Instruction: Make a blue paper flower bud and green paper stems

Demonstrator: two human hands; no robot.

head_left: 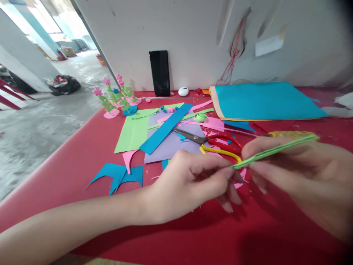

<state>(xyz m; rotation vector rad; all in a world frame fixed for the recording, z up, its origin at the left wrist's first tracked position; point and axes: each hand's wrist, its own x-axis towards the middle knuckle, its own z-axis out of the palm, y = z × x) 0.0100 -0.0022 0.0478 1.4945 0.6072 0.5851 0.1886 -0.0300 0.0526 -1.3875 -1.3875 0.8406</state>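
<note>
A narrow, folded green paper strip (286, 147) slants up to the right in front of me. My left hand (198, 180) pinches its lower left end between thumb and forefinger. Farther along, my right hand (292, 169) grips the same strip between thumb and fingers. Just beyond the hands lie scissors (194, 138) with red and yellow handles, resting on purple paper (162, 152). A wide blue paper strip (165, 129) crosses the purple and green sheets. Behind the scissors sits a small green paper coil (200, 117).
Paper flowers (114, 96) stand at the table's far left edge. A black phone (160, 73) leans on the wall beside a white earbud case (183, 91). Blue sheets (264, 101) are stacked at the back right. Blue scraps (118, 176) lie at left on the red table (82, 154).
</note>
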